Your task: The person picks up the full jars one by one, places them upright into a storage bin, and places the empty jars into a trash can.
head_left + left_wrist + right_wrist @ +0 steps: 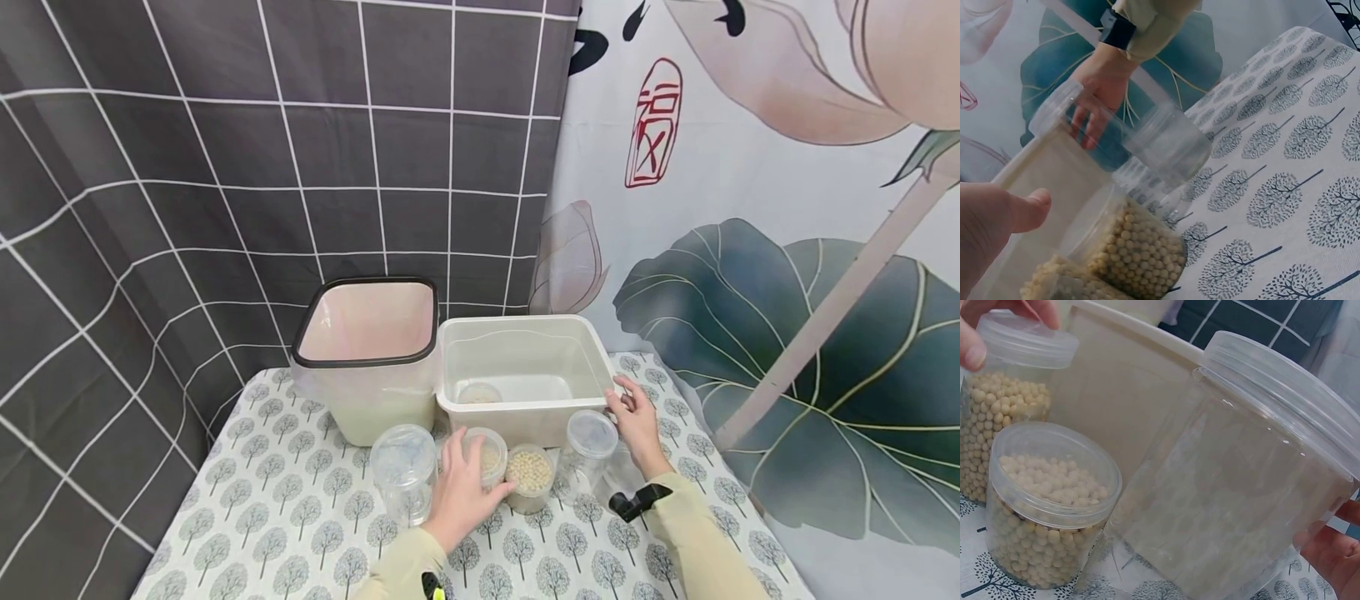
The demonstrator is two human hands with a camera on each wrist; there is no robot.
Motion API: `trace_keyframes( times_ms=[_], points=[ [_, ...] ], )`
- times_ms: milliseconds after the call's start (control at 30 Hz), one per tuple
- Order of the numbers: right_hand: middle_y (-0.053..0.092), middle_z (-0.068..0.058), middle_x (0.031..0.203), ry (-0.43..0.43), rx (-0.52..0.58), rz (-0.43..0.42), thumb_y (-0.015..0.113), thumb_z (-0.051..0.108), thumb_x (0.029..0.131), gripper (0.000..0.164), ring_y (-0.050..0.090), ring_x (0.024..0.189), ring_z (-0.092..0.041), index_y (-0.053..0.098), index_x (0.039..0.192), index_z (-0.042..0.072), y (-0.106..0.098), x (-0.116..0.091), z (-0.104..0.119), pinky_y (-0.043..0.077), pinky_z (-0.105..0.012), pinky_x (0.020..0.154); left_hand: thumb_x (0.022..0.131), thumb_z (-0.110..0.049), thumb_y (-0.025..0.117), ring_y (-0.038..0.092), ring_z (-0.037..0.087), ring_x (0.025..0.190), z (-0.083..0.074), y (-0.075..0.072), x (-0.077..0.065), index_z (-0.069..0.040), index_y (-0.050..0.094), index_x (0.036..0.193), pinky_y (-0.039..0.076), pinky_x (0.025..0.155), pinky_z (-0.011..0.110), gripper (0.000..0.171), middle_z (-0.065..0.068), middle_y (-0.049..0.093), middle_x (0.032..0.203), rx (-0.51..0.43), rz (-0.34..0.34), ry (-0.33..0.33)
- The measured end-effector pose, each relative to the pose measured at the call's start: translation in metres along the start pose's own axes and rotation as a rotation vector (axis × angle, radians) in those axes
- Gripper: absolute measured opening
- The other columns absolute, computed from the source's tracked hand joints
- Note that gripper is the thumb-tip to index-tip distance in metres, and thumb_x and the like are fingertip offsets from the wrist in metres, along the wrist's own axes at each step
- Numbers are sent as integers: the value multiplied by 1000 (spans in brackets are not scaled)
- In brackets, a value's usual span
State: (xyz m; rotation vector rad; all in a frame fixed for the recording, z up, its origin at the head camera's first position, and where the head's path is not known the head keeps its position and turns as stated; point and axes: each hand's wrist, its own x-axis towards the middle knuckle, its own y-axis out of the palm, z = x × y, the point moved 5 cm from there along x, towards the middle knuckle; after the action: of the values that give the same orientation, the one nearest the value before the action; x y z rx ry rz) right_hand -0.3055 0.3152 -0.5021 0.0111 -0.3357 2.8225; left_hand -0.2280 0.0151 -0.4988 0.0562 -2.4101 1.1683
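Note:
In the head view my left hand [457, 492] reaches over a lidded jar of pale round beans [491, 460], fingers spread and thumb out to the right. The right wrist view shows its fingertips right at that jar's lid [1029, 340]. A second bean jar [530, 479] stands just right of it. My right hand [636, 417] is at the front right corner of the white bin [517, 421], fingers loosely bent. Close in front stands a clear, empty-looking lidded jar [1222, 469], its side overlapping the right fingertips in the right wrist view.
Left of the bean jars is another clear lidded jar [405, 475]. Behind it stands a pale pink bucket [367, 383] with a black rim. Inside the white bin sits a round container [480, 393]. A tree-print cloth [300, 517] covers the table; curtains hang behind.

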Motion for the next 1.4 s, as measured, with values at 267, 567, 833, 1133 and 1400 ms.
trace_keyframes(
  times_ms=[267,567,833,1133,1400],
  points=[
    [53,-20,124,1,-13,-5,53,38,93,54,54,110,-35,37,140,15,0,0,1,52,-24,73,63,-46,82,33,39,124,5,10,-3,-9,47,124,53,69,43,80,25,30,138,57,-36,21],
    [53,-19,125,0,-14,-7,52,39,94,54,55,109,-34,36,141,17,0,-3,0,50,-19,67,65,-33,82,40,37,118,6,12,-2,-11,51,116,52,65,44,64,20,33,136,0,-86,-15],
    [53,-19,125,8,8,-19,54,37,93,53,59,99,-21,39,139,17,-1,-1,-1,50,-19,65,61,-33,82,43,33,113,9,10,3,-15,56,109,50,75,45,57,15,36,132,-16,-103,-22],
    [54,-22,123,2,16,-19,55,33,94,51,58,81,0,40,139,15,2,0,-1,50,-19,62,62,-28,80,42,33,113,9,8,3,-14,57,108,51,74,44,54,15,37,131,-28,-123,-12],
    [54,-22,123,-4,6,-29,54,33,94,50,57,82,0,40,139,16,2,-1,1,50,-19,65,60,-29,79,41,31,114,7,6,5,-15,59,106,51,76,43,52,14,39,130,-27,-121,-11]
  ],
)
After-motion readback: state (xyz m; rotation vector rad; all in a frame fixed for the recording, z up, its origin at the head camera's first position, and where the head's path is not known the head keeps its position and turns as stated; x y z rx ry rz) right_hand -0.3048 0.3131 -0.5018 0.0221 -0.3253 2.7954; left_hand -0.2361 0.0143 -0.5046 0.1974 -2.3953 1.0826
